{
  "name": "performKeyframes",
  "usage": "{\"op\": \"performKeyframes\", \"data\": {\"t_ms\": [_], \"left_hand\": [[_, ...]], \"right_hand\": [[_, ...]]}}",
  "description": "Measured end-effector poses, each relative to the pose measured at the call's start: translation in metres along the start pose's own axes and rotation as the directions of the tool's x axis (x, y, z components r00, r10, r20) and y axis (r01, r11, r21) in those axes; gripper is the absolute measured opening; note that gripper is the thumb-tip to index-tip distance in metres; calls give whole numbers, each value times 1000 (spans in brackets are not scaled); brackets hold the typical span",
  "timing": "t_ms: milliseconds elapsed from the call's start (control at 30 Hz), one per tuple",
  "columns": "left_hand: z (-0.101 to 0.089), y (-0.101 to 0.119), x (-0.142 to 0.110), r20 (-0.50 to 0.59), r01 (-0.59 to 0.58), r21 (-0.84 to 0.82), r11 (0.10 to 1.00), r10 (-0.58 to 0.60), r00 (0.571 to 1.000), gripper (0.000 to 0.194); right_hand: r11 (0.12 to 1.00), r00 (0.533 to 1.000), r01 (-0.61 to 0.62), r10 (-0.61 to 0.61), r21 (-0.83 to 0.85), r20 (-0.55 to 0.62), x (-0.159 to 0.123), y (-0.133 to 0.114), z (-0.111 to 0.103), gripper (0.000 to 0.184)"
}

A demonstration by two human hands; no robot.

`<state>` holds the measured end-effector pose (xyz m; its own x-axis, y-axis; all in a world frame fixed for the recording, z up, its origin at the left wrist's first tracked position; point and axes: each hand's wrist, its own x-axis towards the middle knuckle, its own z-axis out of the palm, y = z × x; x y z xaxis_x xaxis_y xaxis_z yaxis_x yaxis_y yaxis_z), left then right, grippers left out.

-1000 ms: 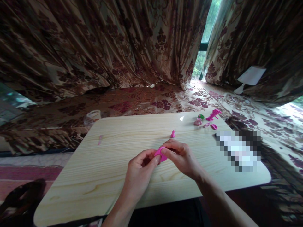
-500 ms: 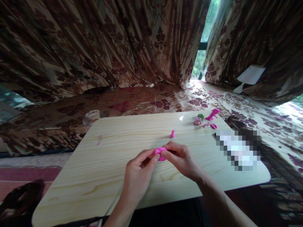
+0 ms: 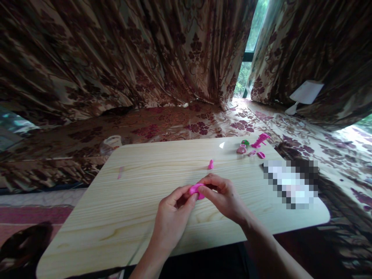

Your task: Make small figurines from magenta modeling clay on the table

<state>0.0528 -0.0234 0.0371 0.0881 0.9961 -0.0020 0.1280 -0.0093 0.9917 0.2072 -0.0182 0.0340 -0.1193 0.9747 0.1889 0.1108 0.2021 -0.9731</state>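
While both hands [image 3: 174, 213] [image 3: 228, 195] pinch narrowly | pink piece [image 3: 197, 188] between them | seemingly rounded, partly covered

White lamp [image 3: 307, 92] beside patterned curtains [image 3: 334, 46]

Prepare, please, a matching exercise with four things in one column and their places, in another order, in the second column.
Things:
1. rounded bright pink piece
2. white lamp
3. pale pink strip
4. green piece

Places:
A. on the left part of the table
B. near the table's far edge, beside small pink pieces
C. between the fingers of the left hand and the right hand
D. off the table, on the patterned cloth

Right pairs: 1-C, 2-D, 3-A, 4-B
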Motion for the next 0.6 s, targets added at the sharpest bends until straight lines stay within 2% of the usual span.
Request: {"op": "performKeyframes", "data": {"t_ms": [167, 367, 600], "left_hand": [[0, -2, -1, 1, 38, -26, 999, -38, 999, 25], [4, -3, 0, 70, 165, -185, 969, -154, 986, 28], [5, -4, -1, 81, 123, -125, 985, -113, 990, 24]], "right_hand": [[992, 997, -82, 80, 97, 21, -4, 4, -2, 25], [990, 997, -74, 70, 119, 33, -6, 8, -7, 21], [997, 999, -42, 43, 70, -19, -7, 5, -7, 21]]}}
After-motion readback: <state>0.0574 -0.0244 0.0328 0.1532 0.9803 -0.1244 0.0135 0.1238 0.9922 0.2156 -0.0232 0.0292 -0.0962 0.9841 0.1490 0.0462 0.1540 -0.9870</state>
